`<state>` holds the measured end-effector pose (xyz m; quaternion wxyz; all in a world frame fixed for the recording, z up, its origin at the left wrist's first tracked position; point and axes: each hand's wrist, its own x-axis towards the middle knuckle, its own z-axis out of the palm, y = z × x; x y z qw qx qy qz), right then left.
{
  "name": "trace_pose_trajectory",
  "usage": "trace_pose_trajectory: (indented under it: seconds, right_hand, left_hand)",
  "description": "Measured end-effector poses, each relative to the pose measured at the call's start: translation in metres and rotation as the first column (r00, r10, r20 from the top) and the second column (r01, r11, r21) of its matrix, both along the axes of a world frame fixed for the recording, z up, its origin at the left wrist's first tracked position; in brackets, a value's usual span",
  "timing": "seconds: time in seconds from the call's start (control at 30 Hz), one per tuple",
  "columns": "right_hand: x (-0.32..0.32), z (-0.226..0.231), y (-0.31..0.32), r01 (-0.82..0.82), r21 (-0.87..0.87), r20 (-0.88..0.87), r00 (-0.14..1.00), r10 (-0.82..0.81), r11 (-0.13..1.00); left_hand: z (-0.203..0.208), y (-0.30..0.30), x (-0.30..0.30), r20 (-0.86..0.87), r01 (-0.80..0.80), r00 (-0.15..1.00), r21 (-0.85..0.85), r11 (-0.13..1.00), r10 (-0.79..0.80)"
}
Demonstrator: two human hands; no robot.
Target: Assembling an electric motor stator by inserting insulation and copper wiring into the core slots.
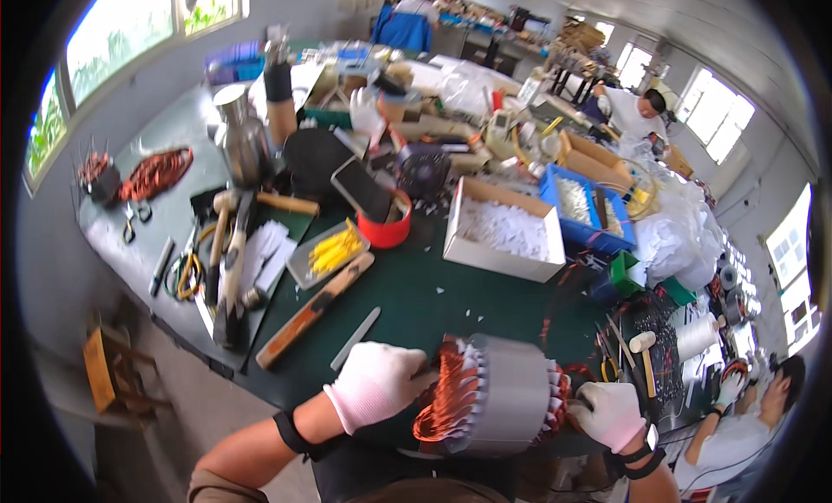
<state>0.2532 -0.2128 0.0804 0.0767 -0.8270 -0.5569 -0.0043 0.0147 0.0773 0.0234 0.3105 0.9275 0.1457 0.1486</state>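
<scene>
A grey cylindrical motor stator (511, 397) lies on its side at the table's near edge, in front of me. Looped copper windings (449, 390) bulge from its left end, with white insulation tabs around the rim. My left hand (381, 383), in a white glove, is closed with its fingertips at the upper edge of these windings. At the opposite end, my gloved right hand (611, 415) has its fingers curled beside the copper there. What those fingers grip is too small to make out. A flat pale strip (355, 338) lies just beyond my left hand.
Ahead are a wooden bar (314, 311), a tray of yellow pieces (325, 253), a white box of paper slips (504, 230) and a blue bin (589, 210). Mallets (224, 256) lie left; another mallet (645, 351) lies right. A co-worker (745, 425) sits at right.
</scene>
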Motion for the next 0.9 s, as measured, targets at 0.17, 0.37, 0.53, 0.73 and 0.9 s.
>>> trace_pose_trajectory:
  seconds: [0.17,0.37,0.53,0.73,0.9]
  right_hand:
    - [0.007,-0.007,-0.010,-0.052,-0.072,0.045,0.997,0.056,0.996]
    - [0.017,0.000,-0.024,-0.006,-0.094,0.032,0.999,0.009,0.996]
    - [0.017,0.025,-0.031,0.060,-0.258,-0.047,0.996,-0.075,0.964]
    - [0.059,-0.004,-0.113,0.378,-0.053,-0.130,0.915,-0.381,0.924]
    - [0.100,-0.063,-0.163,0.598,0.092,0.087,0.792,-0.605,0.796]
  left_hand:
    - [0.006,-0.010,0.007,-0.078,-0.041,0.996,0.115,0.993,0.050]
    - [0.008,-0.010,0.012,0.008,0.037,0.999,0.107,0.994,-0.039]
    - [-0.011,-0.003,0.003,0.015,0.008,1.000,0.106,0.994,-0.009]
    - [-0.005,0.008,-0.020,-0.053,-0.159,0.987,-0.100,0.982,0.155]
    - [-0.019,0.046,-0.028,-0.220,-0.231,0.910,0.437,0.870,0.352]
